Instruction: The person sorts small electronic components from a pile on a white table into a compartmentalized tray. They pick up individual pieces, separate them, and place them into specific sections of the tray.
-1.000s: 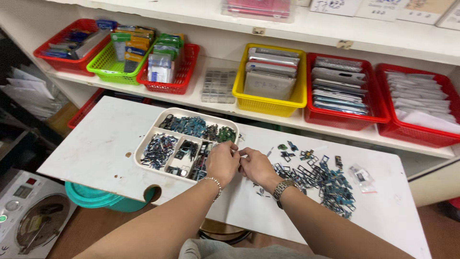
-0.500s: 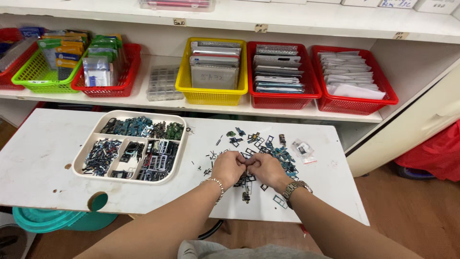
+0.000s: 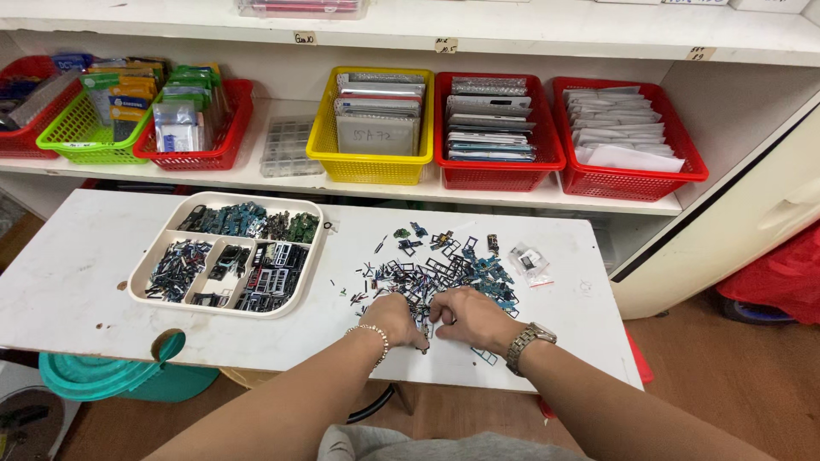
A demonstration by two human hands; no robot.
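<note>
Head view looks down at my two hands on a white table (image 3: 77,282). My left hand (image 3: 399,318) and my right hand (image 3: 471,316) are close together at the near edge of a pile of small parts (image 3: 444,269). The parts are tiny dark and blue bits, some shaped like little frames. My left hand has its fingers curled down and pinches a small part where the two hands meet, but the part is too small for me to say what it is. My right hand lies knuckles up on the parts with its fingers bent. I cannot tell if it holds anything. I have a bead bracelet (image 3: 373,335) on my left wrist and a watch (image 3: 528,343) on my right wrist.

To the left of the pile sits a white tray (image 3: 309,271) with boxes inside it. Each box has sorted little parts in it. A small clear bag (image 3: 527,260) lies just to the right of the pile.

Behind the table there is a shelf with baskets in a row. A yellow basket (image 3: 369,164) is in the middle. Two red baskets (image 3: 500,175) stand to its right, full of flat packs. A green basket (image 3: 81,141) and more red ones are on the left. A teal tub (image 3: 120,376) sits under the table on the left.
</note>
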